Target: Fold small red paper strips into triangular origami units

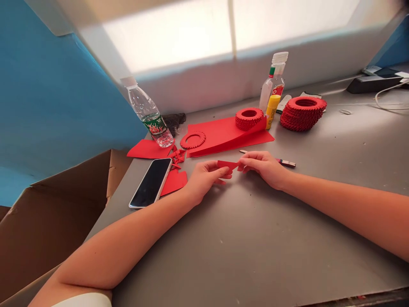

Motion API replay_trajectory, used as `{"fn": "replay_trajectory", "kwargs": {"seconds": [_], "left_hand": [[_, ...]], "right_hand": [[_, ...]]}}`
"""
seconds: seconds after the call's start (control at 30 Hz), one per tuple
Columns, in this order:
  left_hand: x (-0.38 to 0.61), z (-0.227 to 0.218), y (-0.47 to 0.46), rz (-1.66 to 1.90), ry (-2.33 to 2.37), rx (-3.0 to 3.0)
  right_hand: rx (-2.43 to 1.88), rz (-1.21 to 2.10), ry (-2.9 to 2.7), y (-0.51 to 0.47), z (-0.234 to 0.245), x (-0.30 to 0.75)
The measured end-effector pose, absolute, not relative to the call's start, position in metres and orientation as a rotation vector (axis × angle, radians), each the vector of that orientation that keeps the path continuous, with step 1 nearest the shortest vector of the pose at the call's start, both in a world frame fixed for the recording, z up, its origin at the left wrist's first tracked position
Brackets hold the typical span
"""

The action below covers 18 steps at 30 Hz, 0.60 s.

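Observation:
A small piece of red paper (227,164) is held between both hands just above the grey table (243,238). My left hand (204,177) pinches its left end with thumb and fingers closed. My right hand (263,167) pinches its right end, fingers pressed together. Behind the hands lie red paper sheets (223,134), a flat red paper ring (193,140) and small folded red pieces (177,157). A thin craft knife or pen (283,161) lies just behind my right hand.
A phone (151,182) lies face up at the left beside a water bottle (148,113). Two stacked red paper rings (249,118) (303,112), a glue stick (271,111) and a glue bottle (275,79) stand at the back. An open cardboard box (60,204) sits left of the table.

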<state>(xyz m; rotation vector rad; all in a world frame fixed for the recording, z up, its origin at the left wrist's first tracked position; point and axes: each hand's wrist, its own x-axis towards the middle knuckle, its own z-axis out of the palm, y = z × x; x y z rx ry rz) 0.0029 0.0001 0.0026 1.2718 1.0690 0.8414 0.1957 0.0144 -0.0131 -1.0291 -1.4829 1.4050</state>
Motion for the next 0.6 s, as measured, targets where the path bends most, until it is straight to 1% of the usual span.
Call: {"fn": "replay_trajectory", "kwargs": {"seconds": [0.13,0.6], "left_hand": [[0.0029,0.0029,-0.0001,0.826,1.050,1.281],[0.0050,0.0059,-0.0053,0.861,1.084,1.453]], "right_hand": [[-1.016,1.480,-1.513,0.0133,-0.0108,0.1949],[-1.061,1.419,-1.582,0.0120,-0.0091,0.1926]]}}
